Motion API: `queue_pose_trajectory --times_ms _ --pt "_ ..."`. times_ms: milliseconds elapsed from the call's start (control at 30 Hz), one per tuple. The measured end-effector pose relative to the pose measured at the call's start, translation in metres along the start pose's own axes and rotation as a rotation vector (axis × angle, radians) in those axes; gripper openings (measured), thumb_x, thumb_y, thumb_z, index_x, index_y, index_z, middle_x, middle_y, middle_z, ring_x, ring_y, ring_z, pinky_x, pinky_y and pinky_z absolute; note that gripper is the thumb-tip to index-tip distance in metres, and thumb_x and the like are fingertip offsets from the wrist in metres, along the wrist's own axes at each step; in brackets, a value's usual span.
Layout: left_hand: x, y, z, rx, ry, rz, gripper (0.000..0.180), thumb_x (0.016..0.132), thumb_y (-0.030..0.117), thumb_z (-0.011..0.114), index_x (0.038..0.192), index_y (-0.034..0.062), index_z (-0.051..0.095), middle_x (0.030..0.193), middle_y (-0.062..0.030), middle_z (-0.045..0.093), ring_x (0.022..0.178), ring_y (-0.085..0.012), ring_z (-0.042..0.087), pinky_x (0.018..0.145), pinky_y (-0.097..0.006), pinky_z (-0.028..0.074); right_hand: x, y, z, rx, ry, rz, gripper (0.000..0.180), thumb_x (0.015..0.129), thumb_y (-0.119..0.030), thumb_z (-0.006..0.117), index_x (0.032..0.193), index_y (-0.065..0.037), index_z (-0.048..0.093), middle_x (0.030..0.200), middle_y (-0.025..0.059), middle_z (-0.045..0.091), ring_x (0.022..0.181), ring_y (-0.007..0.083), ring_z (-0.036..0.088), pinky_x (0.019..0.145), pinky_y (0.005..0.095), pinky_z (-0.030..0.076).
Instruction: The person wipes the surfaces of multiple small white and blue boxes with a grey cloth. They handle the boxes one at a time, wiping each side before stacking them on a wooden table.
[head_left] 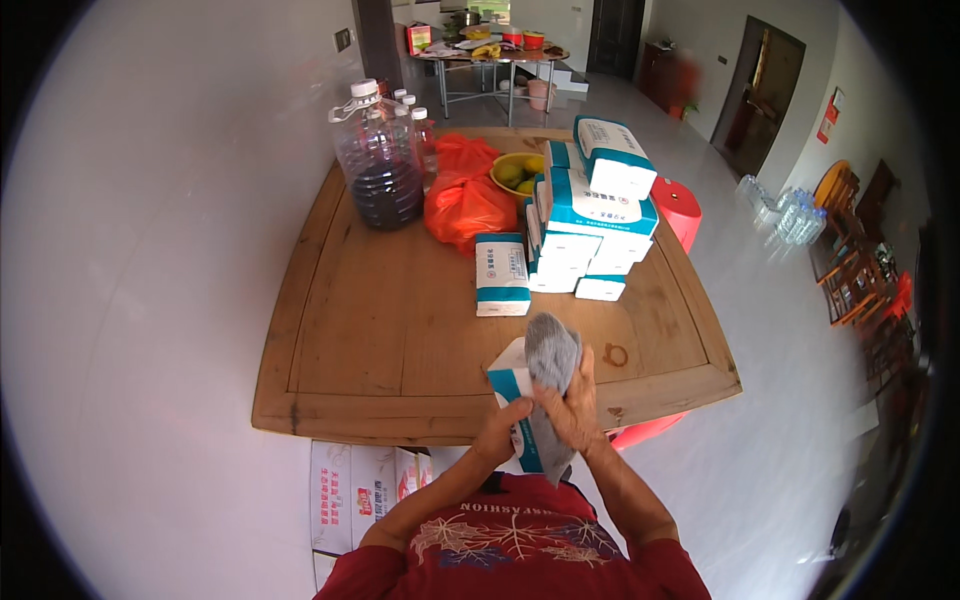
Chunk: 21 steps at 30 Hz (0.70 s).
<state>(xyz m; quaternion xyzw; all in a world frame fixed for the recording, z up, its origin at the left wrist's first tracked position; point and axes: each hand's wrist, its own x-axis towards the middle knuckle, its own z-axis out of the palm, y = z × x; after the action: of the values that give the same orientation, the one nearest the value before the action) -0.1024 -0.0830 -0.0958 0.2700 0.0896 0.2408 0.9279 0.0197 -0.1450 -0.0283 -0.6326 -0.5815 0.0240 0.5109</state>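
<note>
At the near edge of the table, my left hand [503,428] is closed on a white-and-teal tissue pack [508,376], which is tilted. My right hand [572,408] presses a grey cloth [552,350] against the pack's right side, its fingers closed around the cloth. The cloth covers much of the pack and hangs down below the hands. Just beyond them, a single similar pack [501,272] lies on the tabletop. To its right rises a stack of several more packs [600,205], with one resting askew on top.
On the wooden table [370,330] stand a large plastic jug [385,180] of dark liquid, smaller bottles [424,140], red plastic bags [470,205] and a yellow bowl [508,185] of fruit. A red stool [678,210] is at the right edge. Printed cartons [350,490] sit below left.
</note>
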Motion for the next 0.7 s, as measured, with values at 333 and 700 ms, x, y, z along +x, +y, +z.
queue_pose_trajectory --times_ms 333,700 --pt "0.003 0.038 -0.001 0.709 -0.112 0.321 0.108 0.059 0.018 0.086 0.143 0.0066 0.021 0.137 -0.0083 0.037 0.124 -0.0206 0.039 0.102 -0.036 0.035 0.033 -0.028 -0.041 0.204 -0.187 -0.326 0.034 0.071 -0.028 0.069 0.092 -0.001 0.066 0.108 0.015 0.057 0.097 0.0317 0.055 0.094 0.0444 0.033" --pt "-0.004 0.055 0.04 0.829 -0.211 0.361 0.108 0.055 0.016 0.088 0.141 0.0056 0.024 0.133 -0.0105 0.042 0.123 -0.0226 0.042 0.101 -0.036 0.036 0.019 -0.025 -0.034 0.488 -0.025 0.068 0.032 0.084 -0.028 0.061 0.102 -0.002 0.062 0.098 0.0087 0.062 0.089 0.0196 0.057 0.079 0.0351 0.044"
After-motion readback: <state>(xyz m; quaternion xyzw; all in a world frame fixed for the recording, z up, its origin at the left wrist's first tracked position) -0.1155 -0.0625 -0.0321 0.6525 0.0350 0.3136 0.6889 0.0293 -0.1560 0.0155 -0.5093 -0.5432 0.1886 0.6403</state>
